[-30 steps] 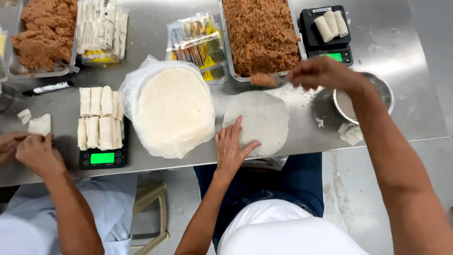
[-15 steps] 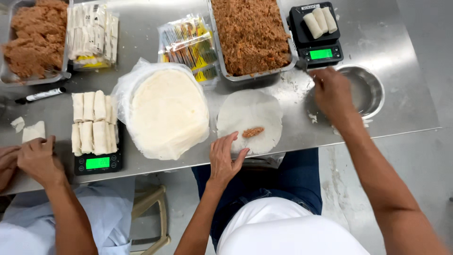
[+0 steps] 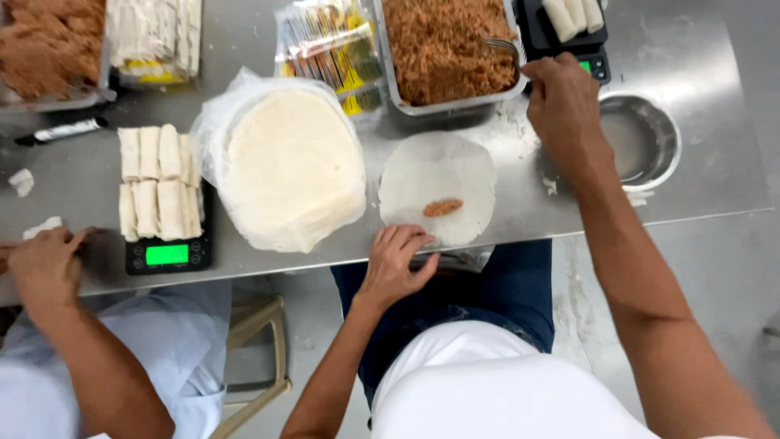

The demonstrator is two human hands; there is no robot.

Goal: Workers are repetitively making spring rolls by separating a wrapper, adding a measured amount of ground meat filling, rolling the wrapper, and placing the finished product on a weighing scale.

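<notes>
One round wrapper sheet lies flat on the steel counter, close to the counter's near edge, with a small strip of brown filling resting just below its centre. The left hand sits at the sheet's 7 o'clock position; its fingers are spread narrowly and press down on the sheet's lower rim, holding nothing. The filling strip lies at about 1 o'clock from those fingers, near but not touching them.

The right hand is at 1 o'clock from the sheet, well apart from it, closed around the handle of a fork whose tines rest on the filling tray. That tray stands at 12 o'clock from the sheet, just beyond its upper rim.

At 9 o'clock, the wrapper stack in its clear bag lies just beside the sheet with a narrow gap of bare counter between them. At 3 o'clock, a metal bowl stands near the counter's right end; bare counter lies between it and the sheet. A scale carrying finished rolls stands at 2 o'clock.

At the far left, another person's hand rests at the near edge beside a second scale loaded with rolls.
</notes>
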